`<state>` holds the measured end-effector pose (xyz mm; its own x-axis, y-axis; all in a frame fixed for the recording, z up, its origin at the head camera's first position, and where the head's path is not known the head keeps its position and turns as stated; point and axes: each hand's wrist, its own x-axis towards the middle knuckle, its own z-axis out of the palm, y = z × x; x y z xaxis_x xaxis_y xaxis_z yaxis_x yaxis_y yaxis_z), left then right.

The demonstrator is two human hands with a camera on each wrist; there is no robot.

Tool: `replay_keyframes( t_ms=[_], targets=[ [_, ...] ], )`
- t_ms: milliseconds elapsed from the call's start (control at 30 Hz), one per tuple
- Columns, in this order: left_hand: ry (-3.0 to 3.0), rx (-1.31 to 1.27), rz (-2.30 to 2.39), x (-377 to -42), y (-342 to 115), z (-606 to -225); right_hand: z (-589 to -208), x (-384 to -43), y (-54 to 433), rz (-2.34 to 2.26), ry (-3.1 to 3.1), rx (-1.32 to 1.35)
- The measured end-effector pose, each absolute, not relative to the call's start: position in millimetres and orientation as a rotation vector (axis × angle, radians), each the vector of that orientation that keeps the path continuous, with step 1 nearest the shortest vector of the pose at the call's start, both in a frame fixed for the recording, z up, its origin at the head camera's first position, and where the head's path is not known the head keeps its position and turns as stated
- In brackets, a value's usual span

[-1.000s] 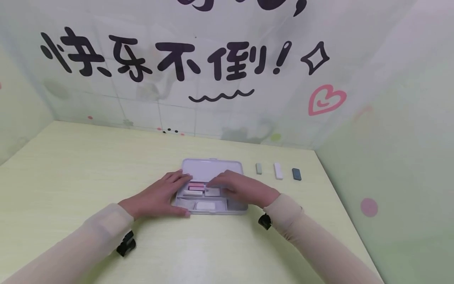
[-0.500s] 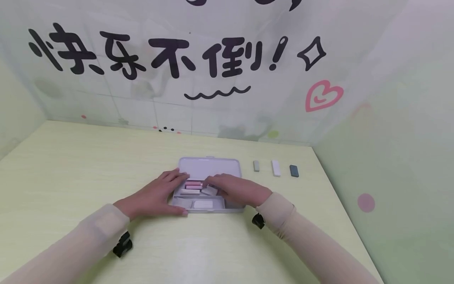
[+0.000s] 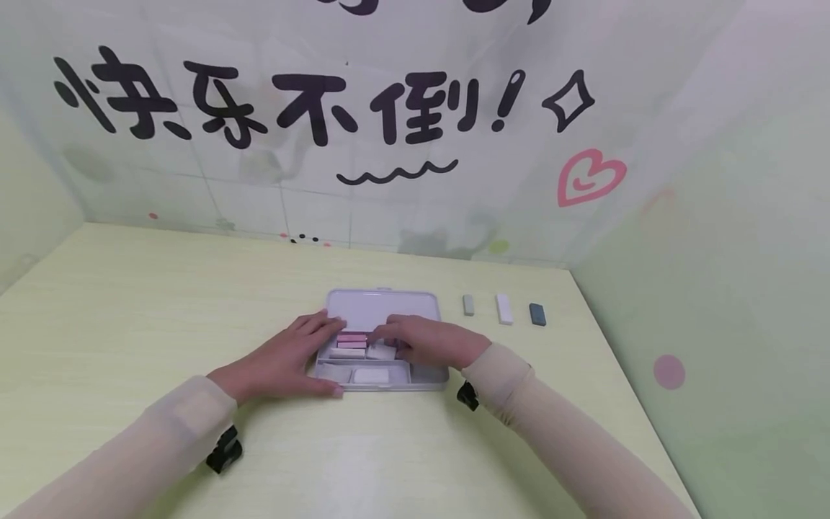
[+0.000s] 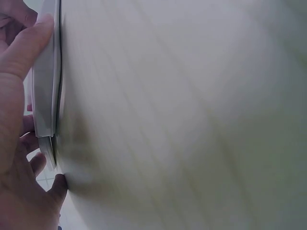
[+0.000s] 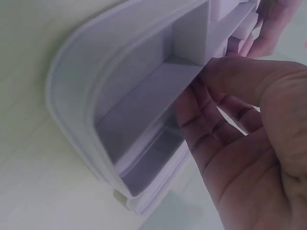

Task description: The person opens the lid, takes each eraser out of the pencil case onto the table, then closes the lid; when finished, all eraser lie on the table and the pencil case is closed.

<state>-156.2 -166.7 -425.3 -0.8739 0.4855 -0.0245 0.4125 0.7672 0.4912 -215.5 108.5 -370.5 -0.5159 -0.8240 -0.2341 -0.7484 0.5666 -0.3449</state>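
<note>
An open pale lilac pencil case (image 3: 384, 306) lies on the table, its lid folded back. My left hand (image 3: 282, 364) holds the case's left end, with the thumb at the front wall and the fingers by the hinge side. My right hand (image 3: 441, 343) reaches into the rear compartment and pinches a whitish block-shaped eraser (image 3: 381, 352); its fingertips are partly hidden in the right wrist view. Left of that eraser are stacked pink eraser blocks (image 3: 352, 338) and a white bar (image 3: 347, 353). Another white block (image 3: 372, 375) sits in the front compartment.
Behind and right of the case, a grey-green block (image 3: 468, 305), a white block (image 3: 503, 309) and a dark blue block (image 3: 537, 314) stand in a row on the table (image 3: 382, 454). A wall covering with black lettering rises at the back, another wall at right.
The whitish eraser under my right fingers tilted half a second ago and now lies flatter in the compartment. My right hand has shifted slightly left; the left hand keeps its place on the case.
</note>
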Motion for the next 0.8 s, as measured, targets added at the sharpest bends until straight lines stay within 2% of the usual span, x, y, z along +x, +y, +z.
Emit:
replay_keyframes(
  t_ms=[800],
  targets=[
    [2.812,0.708,0.748,-154,-166,-424,-372,-216,117,-0.387,2.431,-1.177]
  ],
)
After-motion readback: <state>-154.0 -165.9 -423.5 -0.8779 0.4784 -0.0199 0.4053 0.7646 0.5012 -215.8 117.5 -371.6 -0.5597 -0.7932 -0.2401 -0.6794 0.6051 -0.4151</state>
